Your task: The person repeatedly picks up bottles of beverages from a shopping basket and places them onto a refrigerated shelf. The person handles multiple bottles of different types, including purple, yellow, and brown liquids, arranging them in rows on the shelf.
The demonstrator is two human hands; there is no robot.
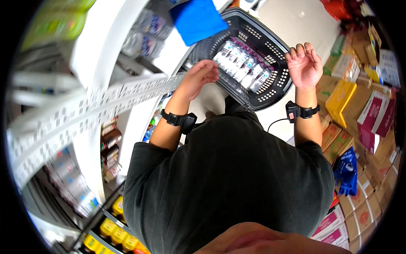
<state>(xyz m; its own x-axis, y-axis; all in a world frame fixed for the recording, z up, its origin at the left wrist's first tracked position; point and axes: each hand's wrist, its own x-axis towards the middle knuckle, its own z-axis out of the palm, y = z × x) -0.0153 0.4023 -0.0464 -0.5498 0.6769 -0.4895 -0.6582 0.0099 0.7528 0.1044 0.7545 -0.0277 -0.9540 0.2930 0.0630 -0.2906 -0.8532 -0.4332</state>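
Note:
A black plastic shopping basket (279,49) lies in front of me, with several clear bottles (242,65) with white labels and dark caps standing or lying in rows inside. My left hand (201,77) is over the basket's left rim, fingers loosely curled, nothing seen in it. Beyond the basket's right side my right hand (304,65) is raised, palm up, its fingers a little bent and holding nothing. A blue cloth (199,20) hangs across a white shelf edge and overlaps the basket's far left corner. Both wrists wear black strapped devices.
White shelving (104,95) runs along the left, with clear bottles (147,35) on an upper shelf and yellow-labelled bottles (119,235) lower down. Piled cardboard boxes (364,190) line the right, with a yellow box (339,101) and a blue packet (347,173) among them. Pale floor shows between.

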